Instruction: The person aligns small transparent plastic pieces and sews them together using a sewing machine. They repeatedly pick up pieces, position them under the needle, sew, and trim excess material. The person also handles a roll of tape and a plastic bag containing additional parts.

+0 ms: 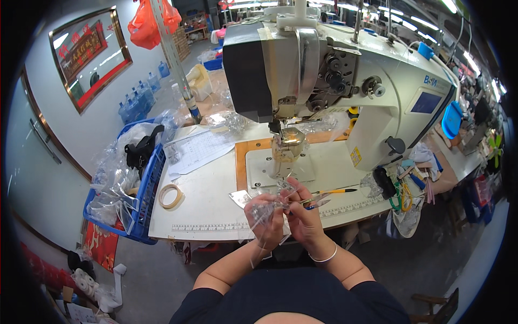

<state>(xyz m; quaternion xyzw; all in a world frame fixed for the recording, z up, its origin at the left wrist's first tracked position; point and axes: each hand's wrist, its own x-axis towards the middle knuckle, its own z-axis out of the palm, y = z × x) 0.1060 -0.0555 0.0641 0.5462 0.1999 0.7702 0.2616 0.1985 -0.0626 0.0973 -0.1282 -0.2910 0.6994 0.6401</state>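
Note:
My left hand point(267, 220) and my right hand point(303, 217) meet just in front of the sewing machine's needle area point(285, 146). Between them they grip a crumpled piece of clear plastic point(263, 210), fingers closed. Part of it rises toward the presser foot, and a thin strip hangs below my left hand. Beside my right fingers a small pointed tool with a blue part point(317, 204) shows; I cannot tell whether it is held or lies on the table. Behind it lies a yellow-handled tool with a dark tip point(335, 191).
A blue basket point(148, 200) of clear plastic stands left, near a tape roll point(171, 196) and paper sheets point(199, 153). A ruler strip point(210, 227) runs along the white table's front edge. Right lie scissors point(406, 197), a black-handled tool point(383, 182) and cloths.

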